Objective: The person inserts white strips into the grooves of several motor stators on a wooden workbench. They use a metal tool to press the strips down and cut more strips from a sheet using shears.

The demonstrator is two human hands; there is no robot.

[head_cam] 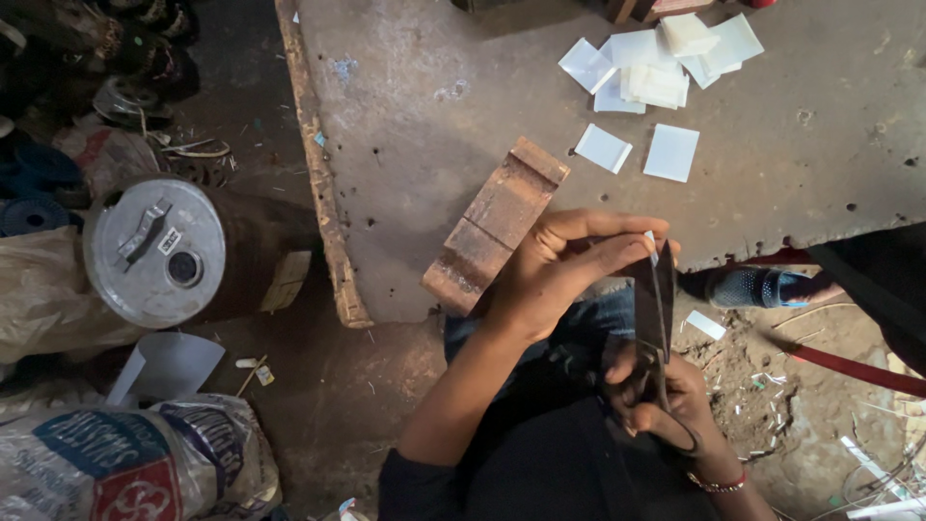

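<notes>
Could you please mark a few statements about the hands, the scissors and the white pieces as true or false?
1. The right hand grips the dark metal scissors by the handles. True.
2. The left hand lies flat on the rusty brown metal block. False: it is raised beside the block, its fingers pinching a small white piece at the scissor blades.
3. A heap of white square pieces lies on the grey concrete slab. True.
4. The round metal drum with a silver lid stands on the slab. False: it sits on the ground left of it.
</notes>
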